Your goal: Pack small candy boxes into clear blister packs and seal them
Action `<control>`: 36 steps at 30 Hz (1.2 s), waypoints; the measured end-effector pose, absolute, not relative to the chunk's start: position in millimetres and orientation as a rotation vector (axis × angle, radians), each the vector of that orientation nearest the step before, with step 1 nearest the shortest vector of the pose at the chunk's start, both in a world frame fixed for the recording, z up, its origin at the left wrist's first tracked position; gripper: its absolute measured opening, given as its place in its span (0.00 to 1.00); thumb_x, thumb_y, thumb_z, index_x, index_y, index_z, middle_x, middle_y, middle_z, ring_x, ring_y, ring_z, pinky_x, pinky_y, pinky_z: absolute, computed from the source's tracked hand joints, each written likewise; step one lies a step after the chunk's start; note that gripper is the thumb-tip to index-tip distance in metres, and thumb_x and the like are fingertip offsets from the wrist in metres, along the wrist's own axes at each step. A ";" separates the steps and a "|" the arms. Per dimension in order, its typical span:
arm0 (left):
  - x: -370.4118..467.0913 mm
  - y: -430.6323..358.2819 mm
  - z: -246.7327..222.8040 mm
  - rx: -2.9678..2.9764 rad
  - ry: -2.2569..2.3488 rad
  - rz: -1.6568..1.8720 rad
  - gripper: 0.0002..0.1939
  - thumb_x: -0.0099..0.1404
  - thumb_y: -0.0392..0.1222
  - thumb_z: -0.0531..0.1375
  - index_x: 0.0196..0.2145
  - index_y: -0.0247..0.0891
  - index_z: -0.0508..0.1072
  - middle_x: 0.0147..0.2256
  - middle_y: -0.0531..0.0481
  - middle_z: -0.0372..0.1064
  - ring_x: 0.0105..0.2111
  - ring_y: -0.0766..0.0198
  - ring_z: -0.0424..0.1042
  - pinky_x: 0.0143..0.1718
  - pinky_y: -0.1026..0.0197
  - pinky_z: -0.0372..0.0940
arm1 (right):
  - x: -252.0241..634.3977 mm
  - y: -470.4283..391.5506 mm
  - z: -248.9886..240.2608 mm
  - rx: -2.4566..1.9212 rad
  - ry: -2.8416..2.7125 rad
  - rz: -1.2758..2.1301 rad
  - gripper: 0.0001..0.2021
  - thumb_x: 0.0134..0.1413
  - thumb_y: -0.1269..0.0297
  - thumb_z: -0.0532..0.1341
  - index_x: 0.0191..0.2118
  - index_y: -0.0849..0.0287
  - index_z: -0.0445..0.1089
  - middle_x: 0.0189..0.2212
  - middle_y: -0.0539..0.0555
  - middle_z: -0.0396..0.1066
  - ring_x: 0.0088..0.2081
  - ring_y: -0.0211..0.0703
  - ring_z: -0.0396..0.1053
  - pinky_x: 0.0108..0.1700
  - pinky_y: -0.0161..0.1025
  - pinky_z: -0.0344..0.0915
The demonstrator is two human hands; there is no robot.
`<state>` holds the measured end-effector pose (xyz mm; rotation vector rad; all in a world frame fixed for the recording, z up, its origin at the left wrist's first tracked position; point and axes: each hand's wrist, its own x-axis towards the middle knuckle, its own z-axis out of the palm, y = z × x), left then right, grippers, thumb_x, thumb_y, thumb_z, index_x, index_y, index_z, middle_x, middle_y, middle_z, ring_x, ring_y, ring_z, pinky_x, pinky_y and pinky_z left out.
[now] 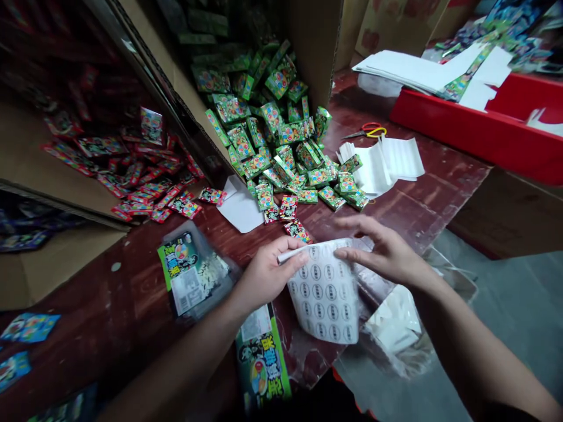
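Smooth paper is seen in the sticker sheet (323, 296), glossy finish on green packets (240, 142); matt cardboard is noted in the carton (322, 47).

Wears dark clothing (325, 403) at 6 o'clock, with orange-red along its edge; bare at left hand (266, 268), right hand (391, 251) and forearms (466, 340).
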<state>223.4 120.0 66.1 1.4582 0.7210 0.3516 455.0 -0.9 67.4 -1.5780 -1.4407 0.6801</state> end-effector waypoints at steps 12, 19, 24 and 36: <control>232.9 115.1 41.9 1.485 0.864 0.551 0.13 0.61 0.49 0.68 0.37 0.36 0.79 0.33 0.50 0.77 0.31 0.64 0.73 0.32 0.65 0.67 | 431.1 -10.4 30.7 -1.467 -0.898 0.986 0.13 0.55 0.52 0.69 0.36 0.57 0.74 0.30 0.51 0.75 0.32 0.40 0.70 0.34 0.36 0.67; 234.1 116.0 17.4 1.521 0.949 0.443 0.20 0.62 0.57 0.66 0.30 0.34 0.79 0.26 0.52 0.74 0.25 0.66 0.68 0.25 0.66 0.61 | 428.6 -24.5 7.4 -1.661 -0.808 0.967 0.19 0.58 0.46 0.65 0.30 0.59 0.75 0.26 0.50 0.73 0.28 0.38 0.66 0.30 0.35 0.62; 239.2 113.0 2.2 1.500 0.943 0.465 0.20 0.62 0.57 0.66 0.34 0.35 0.80 0.29 0.50 0.77 0.27 0.64 0.71 0.27 0.65 0.63 | 443.0 -34.4 3.4 -1.654 -0.811 1.043 0.17 0.55 0.48 0.68 0.39 0.58 0.78 0.33 0.52 0.77 0.33 0.41 0.71 0.35 0.36 0.66; 241.2 97.9 5.8 1.327 0.897 0.492 0.18 0.63 0.54 0.66 0.41 0.35 0.80 0.33 0.48 0.79 0.35 0.59 0.76 0.37 0.61 0.69 | 452.7 -51.1 0.1 -1.686 -0.866 0.973 0.13 0.59 0.50 0.66 0.39 0.56 0.77 0.34 0.52 0.78 0.35 0.42 0.72 0.37 0.37 0.67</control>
